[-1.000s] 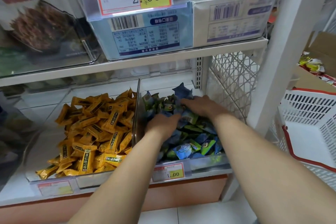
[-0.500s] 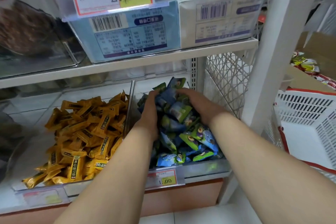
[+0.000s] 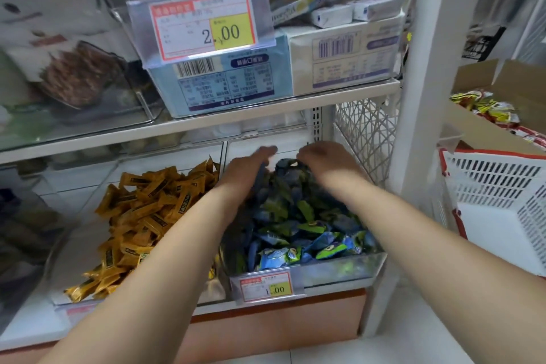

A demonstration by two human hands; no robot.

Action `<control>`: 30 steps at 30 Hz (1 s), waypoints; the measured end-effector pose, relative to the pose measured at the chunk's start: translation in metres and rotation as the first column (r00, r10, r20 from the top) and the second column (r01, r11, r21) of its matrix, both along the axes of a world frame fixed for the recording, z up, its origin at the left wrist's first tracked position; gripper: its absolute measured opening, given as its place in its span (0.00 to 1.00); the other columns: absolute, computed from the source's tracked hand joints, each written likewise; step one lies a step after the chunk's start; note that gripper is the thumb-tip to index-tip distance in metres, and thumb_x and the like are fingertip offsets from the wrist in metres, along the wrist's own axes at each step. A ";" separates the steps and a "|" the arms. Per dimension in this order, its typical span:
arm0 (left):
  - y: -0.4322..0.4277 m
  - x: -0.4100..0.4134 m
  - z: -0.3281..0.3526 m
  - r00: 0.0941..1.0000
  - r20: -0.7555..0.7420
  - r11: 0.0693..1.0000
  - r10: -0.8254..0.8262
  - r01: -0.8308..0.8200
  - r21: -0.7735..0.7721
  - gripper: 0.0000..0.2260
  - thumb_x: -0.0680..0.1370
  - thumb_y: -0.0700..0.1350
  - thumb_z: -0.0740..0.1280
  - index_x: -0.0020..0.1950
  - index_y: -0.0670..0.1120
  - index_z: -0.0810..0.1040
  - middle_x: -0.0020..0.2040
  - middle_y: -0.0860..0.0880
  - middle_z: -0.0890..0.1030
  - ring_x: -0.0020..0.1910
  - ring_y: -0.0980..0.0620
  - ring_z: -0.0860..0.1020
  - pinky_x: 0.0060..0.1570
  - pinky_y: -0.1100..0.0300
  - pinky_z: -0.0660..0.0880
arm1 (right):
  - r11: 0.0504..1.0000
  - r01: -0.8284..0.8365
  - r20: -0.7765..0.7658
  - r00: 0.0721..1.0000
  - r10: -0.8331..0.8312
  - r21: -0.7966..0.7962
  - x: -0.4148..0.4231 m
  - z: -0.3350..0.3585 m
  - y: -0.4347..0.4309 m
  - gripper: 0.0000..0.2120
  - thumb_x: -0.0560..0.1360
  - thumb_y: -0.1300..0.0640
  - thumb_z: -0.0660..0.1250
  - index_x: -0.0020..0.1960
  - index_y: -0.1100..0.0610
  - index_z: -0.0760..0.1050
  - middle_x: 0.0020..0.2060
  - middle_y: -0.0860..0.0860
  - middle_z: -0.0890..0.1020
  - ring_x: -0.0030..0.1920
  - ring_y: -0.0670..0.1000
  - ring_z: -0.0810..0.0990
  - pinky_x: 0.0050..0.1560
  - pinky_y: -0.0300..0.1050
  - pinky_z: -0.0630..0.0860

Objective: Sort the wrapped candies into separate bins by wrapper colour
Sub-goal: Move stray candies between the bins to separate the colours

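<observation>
On the upper shelf [image 3: 206, 124], a blue box [image 3: 224, 83] and a white box [image 3: 345, 53] stand side by side behind a 2.00 price tag [image 3: 204, 23]. A white basket [image 3: 496, 210] sits right of the shelf post [image 3: 425, 97].

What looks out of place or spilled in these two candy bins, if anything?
Nothing stands out. The yellow candies sit in the left bin and the blue-green candies in the right bin, with no strays visible outside them. The left hand and right hand are blurred over the blue-green heap.
</observation>
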State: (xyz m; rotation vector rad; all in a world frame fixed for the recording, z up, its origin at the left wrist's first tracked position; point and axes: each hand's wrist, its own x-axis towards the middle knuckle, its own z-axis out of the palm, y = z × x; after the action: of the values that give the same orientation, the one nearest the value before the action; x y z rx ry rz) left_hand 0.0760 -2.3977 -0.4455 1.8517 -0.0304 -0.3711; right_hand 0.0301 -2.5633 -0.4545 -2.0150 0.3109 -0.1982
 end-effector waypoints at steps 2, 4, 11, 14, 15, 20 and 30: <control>0.005 0.001 -0.005 0.982 0.157 0.937 -0.109 0.048 0.346 0.13 0.75 0.59 0.70 0.45 0.51 0.83 0.47 0.50 0.83 0.45 0.53 0.79 0.54 0.55 0.76 | 0.943 -0.107 -0.008 0.994 0.110 -0.315 -0.028 -0.011 -0.001 0.13 0.76 0.44 0.65 0.55 0.49 0.78 0.47 0.47 0.80 0.45 0.50 0.77 0.41 0.40 0.72; 0.004 -0.001 -0.008 0.949 0.201 0.864 -0.241 0.116 0.490 0.08 0.75 0.58 0.70 0.44 0.54 0.79 0.43 0.56 0.78 0.42 0.57 0.75 0.44 0.59 0.72 | 0.821 -0.256 -0.105 0.966 0.236 -0.511 -0.056 -0.025 -0.003 0.19 0.74 0.36 0.61 0.55 0.49 0.76 0.50 0.51 0.81 0.48 0.53 0.79 0.45 0.44 0.76; -0.055 0.021 -0.025 0.782 0.387 0.769 -0.489 0.176 0.614 0.13 0.77 0.52 0.69 0.61 0.50 0.79 0.59 0.51 0.80 0.57 0.51 0.77 0.59 0.54 0.75 | 0.551 -0.245 -0.201 0.970 0.140 -0.798 -0.092 -0.060 0.010 0.35 0.74 0.30 0.48 0.71 0.50 0.66 0.64 0.54 0.74 0.62 0.59 0.72 0.59 0.53 0.72; -0.086 0.041 -0.038 0.699 0.320 0.633 -0.639 0.242 0.736 0.17 0.77 0.52 0.69 0.65 0.49 0.77 0.63 0.48 0.79 0.59 0.49 0.76 0.56 0.56 0.73 | 0.564 -0.243 -0.196 0.970 0.145 -0.789 -0.091 -0.063 0.008 0.33 0.74 0.30 0.46 0.67 0.49 0.69 0.60 0.53 0.77 0.59 0.58 0.75 0.49 0.51 0.72; -0.094 0.048 -0.044 0.687 0.284 0.592 -0.668 0.261 0.763 0.20 0.77 0.53 0.69 0.68 0.50 0.75 0.65 0.47 0.78 0.60 0.48 0.76 0.56 0.56 0.72 | 0.571 -0.248 -0.197 0.969 0.151 -0.783 -0.091 -0.064 0.007 0.33 0.73 0.30 0.46 0.67 0.49 0.70 0.59 0.53 0.77 0.58 0.58 0.75 0.47 0.51 0.71; -0.108 0.068 -0.066 0.660 0.086 0.366 -0.746 0.299 0.881 0.30 0.73 0.68 0.64 0.72 0.59 0.68 0.67 0.47 0.75 0.64 0.43 0.74 0.62 0.47 0.72 | 0.571 -0.246 -0.181 0.969 0.169 -0.783 -0.087 -0.067 0.008 0.34 0.71 0.30 0.44 0.65 0.49 0.70 0.57 0.53 0.77 0.57 0.58 0.74 0.43 0.52 0.66; -0.071 0.078 -0.038 0.605 -0.158 0.004 -0.780 0.257 0.966 0.19 0.80 0.62 0.59 0.61 0.53 0.81 0.53 0.51 0.81 0.49 0.52 0.77 0.50 0.55 0.72 | 0.592 -0.235 -0.165 0.971 0.171 -0.771 -0.087 -0.065 0.008 0.33 0.72 0.31 0.48 0.69 0.48 0.69 0.59 0.53 0.77 0.59 0.59 0.74 0.43 0.51 0.67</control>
State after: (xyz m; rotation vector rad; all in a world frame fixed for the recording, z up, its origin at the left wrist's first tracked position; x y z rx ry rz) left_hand 0.1536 -2.4687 -0.4832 3.1481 -1.2109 -0.5706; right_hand -0.0565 -2.5552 -0.5195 -2.9373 0.0086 -0.1185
